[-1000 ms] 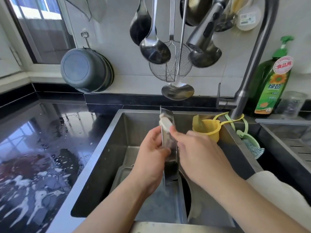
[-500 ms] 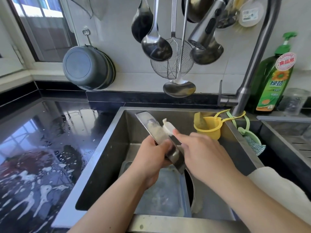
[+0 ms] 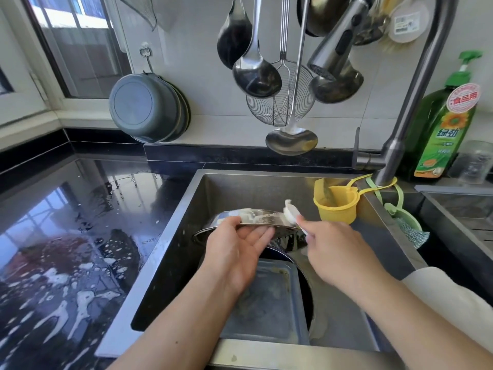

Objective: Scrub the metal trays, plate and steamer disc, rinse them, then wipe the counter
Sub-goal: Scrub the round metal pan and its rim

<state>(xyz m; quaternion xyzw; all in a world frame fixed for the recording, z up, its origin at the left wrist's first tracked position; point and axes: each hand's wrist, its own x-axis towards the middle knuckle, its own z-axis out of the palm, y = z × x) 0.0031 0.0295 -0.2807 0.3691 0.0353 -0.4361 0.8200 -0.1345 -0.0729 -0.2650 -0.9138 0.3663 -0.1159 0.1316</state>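
While over the sink (image 3: 170,236), left hand (image 3: 234,249) gripping soapy plate (image 3: 256,217), right hand (image 3: 333,247) pinching seemingly a sponge (image 3: 290,213).

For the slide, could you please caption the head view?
Over the sink, the left hand holds a soapy metal dish while the right hand scrubs its rim with a white sponge.

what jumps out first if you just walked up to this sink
The two hands over the sink: the left hand holds a soapy round metal plate by its rim while the right hand scrubs its edge with a white sponge. Above hang ladles; to the left, foam streaks the black counter.
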